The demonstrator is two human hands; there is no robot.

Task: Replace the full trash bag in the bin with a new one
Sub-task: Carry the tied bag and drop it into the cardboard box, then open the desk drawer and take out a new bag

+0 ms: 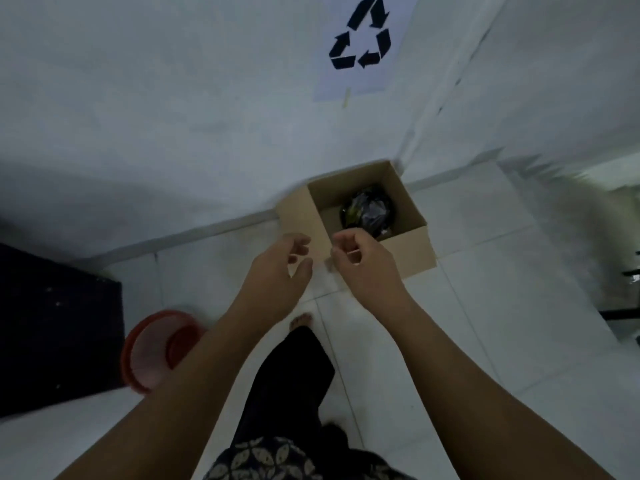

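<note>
A full black trash bag (367,210) lies inside an open cardboard box (408,247) that stands on the floor against the wall. A red plastic bin (149,355) sits on the floor at the lower left, with no bag visible in it. My left hand (277,271) hovers in front of the box with its fingers apart and curled, holding nothing. My right hand (363,261) is just beside it, fingers curled in loosely; I see nothing held in it. Both hands are above the floor, near the box's front left corner.
A paper sheet with a black recycling symbol (360,39) hangs on the white wall above the box. A dark piece of furniture (52,323) stands at the left by the bin. My leg in dark trousers (291,382) and bare foot are on the white tiled floor.
</note>
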